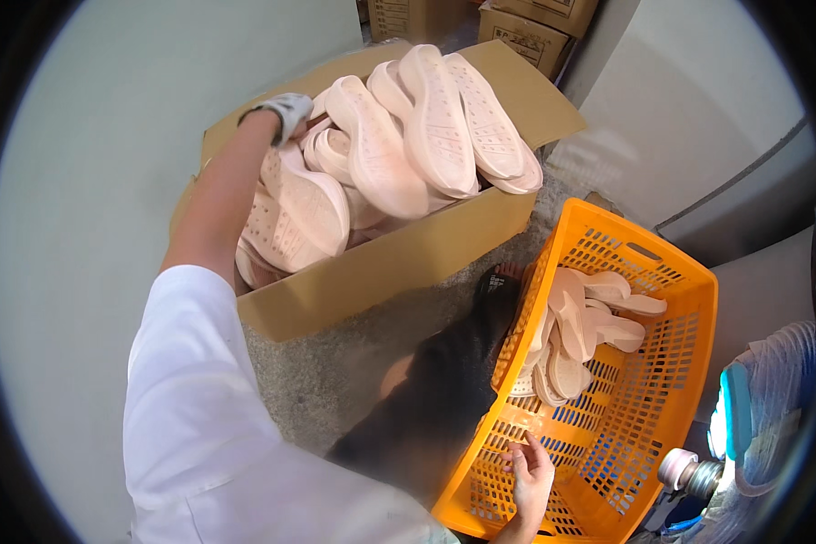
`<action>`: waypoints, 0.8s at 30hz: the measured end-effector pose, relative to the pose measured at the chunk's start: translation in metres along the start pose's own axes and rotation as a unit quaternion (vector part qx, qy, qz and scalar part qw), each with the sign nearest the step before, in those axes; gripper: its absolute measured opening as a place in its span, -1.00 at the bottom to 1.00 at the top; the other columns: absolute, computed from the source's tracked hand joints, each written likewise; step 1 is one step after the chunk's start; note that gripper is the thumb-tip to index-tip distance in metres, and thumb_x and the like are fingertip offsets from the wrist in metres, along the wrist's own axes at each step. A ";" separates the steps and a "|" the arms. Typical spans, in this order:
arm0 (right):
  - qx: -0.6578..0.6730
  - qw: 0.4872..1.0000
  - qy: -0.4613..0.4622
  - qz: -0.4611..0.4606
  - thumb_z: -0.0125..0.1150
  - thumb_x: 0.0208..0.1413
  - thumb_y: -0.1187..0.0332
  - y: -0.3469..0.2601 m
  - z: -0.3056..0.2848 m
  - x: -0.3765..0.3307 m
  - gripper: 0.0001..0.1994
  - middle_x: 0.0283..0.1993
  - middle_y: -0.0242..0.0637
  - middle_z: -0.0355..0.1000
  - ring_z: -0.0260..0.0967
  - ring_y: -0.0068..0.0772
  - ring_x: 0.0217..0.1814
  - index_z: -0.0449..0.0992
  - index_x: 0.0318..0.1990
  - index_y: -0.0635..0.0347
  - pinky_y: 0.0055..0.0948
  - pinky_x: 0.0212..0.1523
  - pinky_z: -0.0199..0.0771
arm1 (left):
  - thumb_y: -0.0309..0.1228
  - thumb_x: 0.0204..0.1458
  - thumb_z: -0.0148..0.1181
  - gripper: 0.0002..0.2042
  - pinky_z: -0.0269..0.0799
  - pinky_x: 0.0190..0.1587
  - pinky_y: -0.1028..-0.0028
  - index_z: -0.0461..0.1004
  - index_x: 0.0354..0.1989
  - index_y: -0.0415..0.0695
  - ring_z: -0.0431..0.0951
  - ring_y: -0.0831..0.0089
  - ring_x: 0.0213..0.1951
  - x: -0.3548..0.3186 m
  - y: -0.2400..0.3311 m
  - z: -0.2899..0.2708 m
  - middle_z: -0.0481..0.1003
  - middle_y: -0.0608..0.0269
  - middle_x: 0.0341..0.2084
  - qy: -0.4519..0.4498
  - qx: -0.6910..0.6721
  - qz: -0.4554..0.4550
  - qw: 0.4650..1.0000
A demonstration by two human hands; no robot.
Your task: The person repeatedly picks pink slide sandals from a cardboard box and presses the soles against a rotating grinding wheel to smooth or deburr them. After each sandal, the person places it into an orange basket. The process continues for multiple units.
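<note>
Pale pink shoe soles fill a cardboard box in front of me, heaped above its rim. My left hand, in a white glove, reaches to the far left of the heap. Its fingers curl at the upper end of a sole and are partly hidden there. My right hand is bare, with slightly bent fingers apart and nothing in them. It hovers over the near end of an orange plastic crate. More pink soles lie piled at the crate's far left.
Stacked cartons stand behind the box. A pale wall runs along the left. My leg in dark clothing and a sandalled foot are between box and crate. Right of the crate is a clear plastic-wrapped bundle.
</note>
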State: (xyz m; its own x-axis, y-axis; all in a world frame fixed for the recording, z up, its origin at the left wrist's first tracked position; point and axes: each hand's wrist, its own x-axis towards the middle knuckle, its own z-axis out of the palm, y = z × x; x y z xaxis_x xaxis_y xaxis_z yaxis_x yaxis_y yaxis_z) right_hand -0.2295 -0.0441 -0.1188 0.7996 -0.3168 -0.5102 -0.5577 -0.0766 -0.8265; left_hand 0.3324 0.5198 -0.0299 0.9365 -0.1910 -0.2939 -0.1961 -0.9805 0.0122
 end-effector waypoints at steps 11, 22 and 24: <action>-0.047 0.999 0.001 0.005 0.13 0.37 0.48 -0.001 -0.009 -0.028 -0.56 -0.03 -0.16 0.55 0.56 -0.45 -0.13 0.34 0.37 0.34 -0.52 -0.21 0.58 | 0.08 0.23 0.15 -0.43 0.36 0.09 0.12 0.37 0.09 -0.23 0.44 -0.05 0.02 -0.119 0.132 -0.040 0.41 -0.20 -0.01 0.033 0.021 0.216 0.976; -0.166 0.986 -0.015 -0.022 0.21 0.29 0.51 -0.010 0.004 -0.032 -0.55 -0.12 -0.18 0.61 0.53 -0.50 -0.22 0.38 0.31 0.40 -0.50 -0.21 0.54 | -0.47 -0.13 0.36 -0.26 0.31 0.34 0.20 0.33 0.36 -0.07 0.30 -0.04 0.34 -0.202 0.057 -0.022 0.27 -0.10 0.35 0.122 0.039 0.186 0.974; -0.146 0.989 -0.002 -0.027 0.20 0.29 0.51 -0.013 0.001 -0.034 -0.56 -0.10 -0.17 0.61 0.53 -0.48 -0.21 0.38 0.30 0.42 -0.49 -0.19 0.54 | -0.45 -0.11 0.35 -0.30 0.33 0.32 0.20 0.35 0.33 -0.08 0.33 -0.05 0.31 -0.216 0.045 -0.014 0.31 -0.11 0.31 0.093 0.045 0.143 0.984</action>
State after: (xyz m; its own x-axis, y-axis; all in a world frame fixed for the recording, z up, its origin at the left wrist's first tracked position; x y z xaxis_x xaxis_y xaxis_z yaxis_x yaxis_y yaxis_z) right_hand -0.2497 -0.0316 -0.0906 0.8311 -0.3001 -0.4682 -0.5534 -0.3644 -0.7490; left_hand 0.1256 0.5166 0.0475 0.8745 -0.4721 -0.1112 -0.4768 -0.8788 -0.0181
